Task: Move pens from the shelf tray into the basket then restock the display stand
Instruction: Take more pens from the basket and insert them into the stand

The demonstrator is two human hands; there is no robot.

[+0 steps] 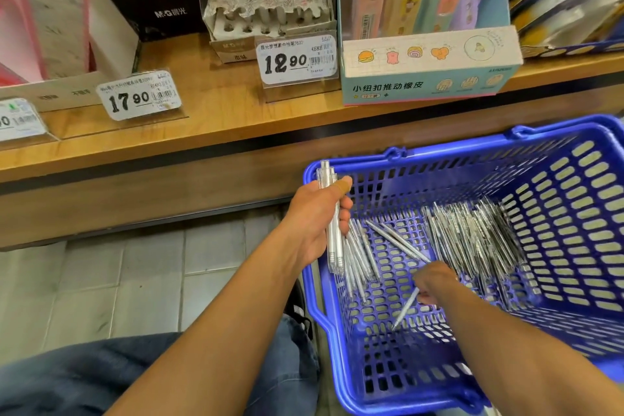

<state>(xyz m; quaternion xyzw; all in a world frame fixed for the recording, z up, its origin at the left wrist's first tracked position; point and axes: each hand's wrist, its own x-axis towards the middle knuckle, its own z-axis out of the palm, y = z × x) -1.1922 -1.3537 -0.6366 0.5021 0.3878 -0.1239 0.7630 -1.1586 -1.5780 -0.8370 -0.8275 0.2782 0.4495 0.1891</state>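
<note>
Left hand (315, 223), at 9 o'clock of the basket (591, 213): fingers curled round a bundle of pens (332, 230). Right hand (435, 282), centre: one pen (407, 309) pinched. Loose pens (479, 236) are heaped at 3 o'clock. Display stand (270, 15), at 12 o'clock, is only partly filled; restocking is judged under way.

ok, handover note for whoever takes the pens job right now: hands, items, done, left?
Left hand: holds a small bunch of pens upright at the basket's near-left corner.
Right hand: inside the basket, pinching one pen.
Loose pens lie on the basket floor.
Done: pens are in the basket.
Left: restock the display stand, many holes open.
</note>
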